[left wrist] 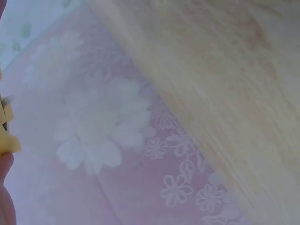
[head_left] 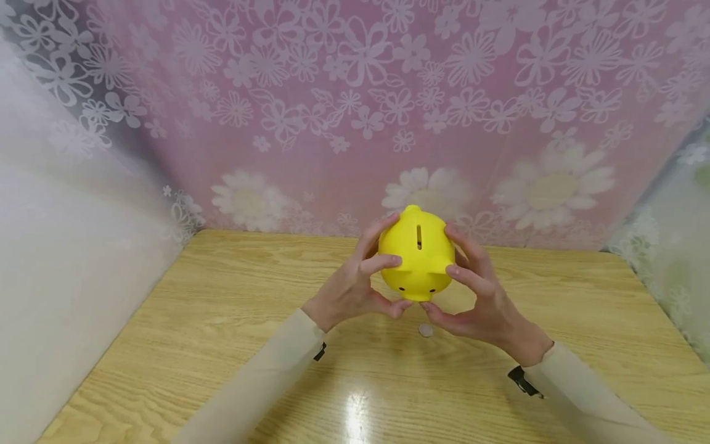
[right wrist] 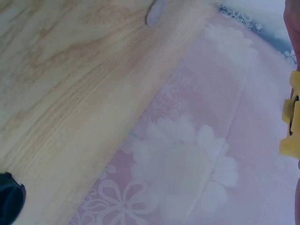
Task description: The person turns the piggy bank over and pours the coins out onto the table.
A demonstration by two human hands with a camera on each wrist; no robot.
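A: Pig bank (head_left: pixel 418 253) — where is it, exactly?

B: Held up above the table (head_left: pixel 222 320), toward the middle of the far edge, slot on top, snout facing the person. The left hand (head_left: pixel 355 283) curls round its left side, the right hand (head_left: pixel 477 296) round its right, thumbs underneath, fingers on the flanks.

A: And the surface?

B: Pale wood with strong grain and a glare patch near the near edge. Behind the far edge hangs a pink curtain (head_left: pixel 360 111) printed with white flowers; a plain white wall (head_left: pixel 66 246) stands to the left.

A: Count things for me.

B: One yellow bank, one small coin (head_left: pixel 425 330) lying on the table just below it, two hands, two beige sleeves (head_left: pixel 261 382). The wrist views show only slivers of yellow (right wrist: pixel 291 117) at their edges.
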